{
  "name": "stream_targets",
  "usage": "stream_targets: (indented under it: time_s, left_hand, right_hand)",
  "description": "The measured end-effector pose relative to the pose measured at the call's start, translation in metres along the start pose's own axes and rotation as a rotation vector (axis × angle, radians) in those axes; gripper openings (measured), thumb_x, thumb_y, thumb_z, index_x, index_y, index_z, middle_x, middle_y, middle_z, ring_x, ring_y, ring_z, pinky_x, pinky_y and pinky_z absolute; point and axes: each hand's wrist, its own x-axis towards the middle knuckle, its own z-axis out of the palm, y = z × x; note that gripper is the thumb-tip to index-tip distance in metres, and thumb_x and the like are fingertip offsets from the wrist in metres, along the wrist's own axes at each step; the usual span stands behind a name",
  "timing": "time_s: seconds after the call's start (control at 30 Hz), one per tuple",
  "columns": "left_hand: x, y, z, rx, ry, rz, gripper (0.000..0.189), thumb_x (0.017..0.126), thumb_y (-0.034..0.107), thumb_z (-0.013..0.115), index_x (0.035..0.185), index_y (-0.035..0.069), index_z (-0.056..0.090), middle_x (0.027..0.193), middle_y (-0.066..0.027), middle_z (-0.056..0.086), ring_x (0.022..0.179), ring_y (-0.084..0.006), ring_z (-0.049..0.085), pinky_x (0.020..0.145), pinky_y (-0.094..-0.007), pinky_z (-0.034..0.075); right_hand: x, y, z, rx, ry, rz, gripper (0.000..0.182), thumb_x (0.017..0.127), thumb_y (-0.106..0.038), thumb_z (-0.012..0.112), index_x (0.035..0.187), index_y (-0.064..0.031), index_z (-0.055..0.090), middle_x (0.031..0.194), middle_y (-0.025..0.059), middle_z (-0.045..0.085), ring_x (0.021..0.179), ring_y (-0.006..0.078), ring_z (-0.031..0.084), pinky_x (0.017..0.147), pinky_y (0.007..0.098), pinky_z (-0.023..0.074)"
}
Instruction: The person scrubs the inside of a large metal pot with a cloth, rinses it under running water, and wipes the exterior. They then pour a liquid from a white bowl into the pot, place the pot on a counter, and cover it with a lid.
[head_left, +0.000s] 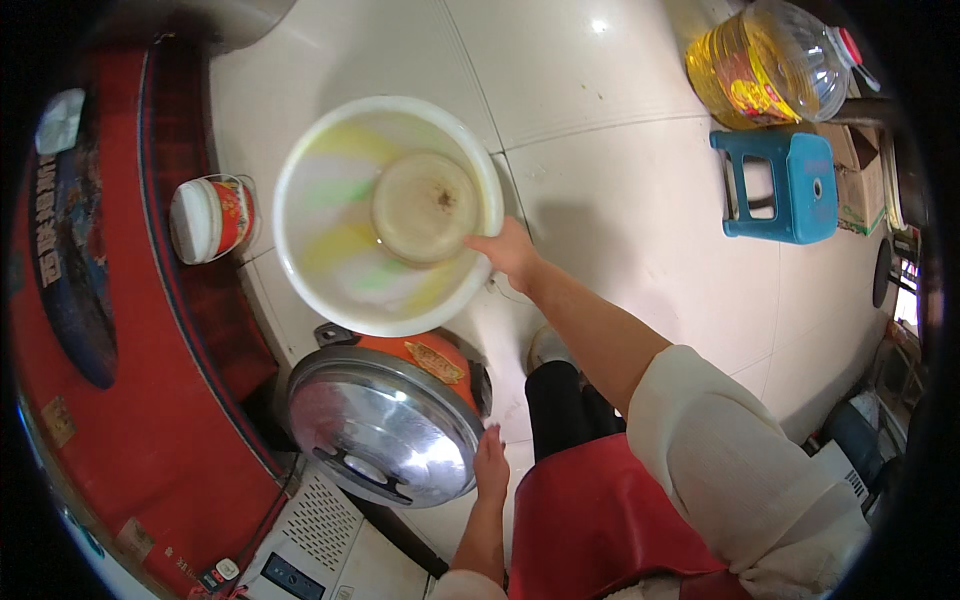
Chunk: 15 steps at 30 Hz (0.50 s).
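Observation:
My right hand (514, 253) grips the right rim of a large white plastic bucket (390, 322), the thumb inside and the fingers beyond the wall. Its mouth faces me, showing faint yellow and green streaks and a small brown spot on the bottom. Just below the bucket is a large orange rice cooker (457, 352) with a domed stainless steel lid (390, 427) and a black handle. Beside the lid's right edge is my left hand (492, 466), fingers pointing away from me. Whether it touches the lid or holds it cannot be made out.
At left, a red-sided cabinet (172, 420) runs beside a small lidded pail (225, 217). A grey vented appliance (319, 525) stands at lower left. On the right are a blue plastic stool (810, 187), a big jug of yellow oil (750, 75) and a cardboard box (862, 187).

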Motion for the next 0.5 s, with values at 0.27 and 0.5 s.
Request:
stream_targets:
  time_s: [0.27,0.5]
  left_hand:
    - [-0.112,0.020,-0.075,0.011,0.088,-0.223,0.043,0.088,0.031,0.038,0.104,-0.008,0.047,0.097,-0.0142,0.054,0.088,-0.0208,0.053,0.075,-0.0311,0.046]
    - [-0.137,-0.034,-0.135,-0.074,-0.059,-0.244,0.034,0.087,0.027,0.040,0.096,-0.005,0.050,0.087,-0.0108,0.056,0.072,-0.0161,0.054,0.061,-0.0273,0.047]
  right_hand:
    - [-0.017,-0.070,0.001,-0.321,0.341,0.145,0.019,0.059,-0.008,0.059,0.072,0.0060,0.056,0.065,0.0111,0.055,0.055,0.0179,0.053,0.045,0.0312,0.0396]
    - [-0.108,-0.194,-0.062,-0.312,0.436,0.117,0.014,0.060,0.001,0.056,0.072,0.0067,0.055,0.064,0.0085,0.053,0.047,0.0144,0.047,0.037,0.0274,0.0316]
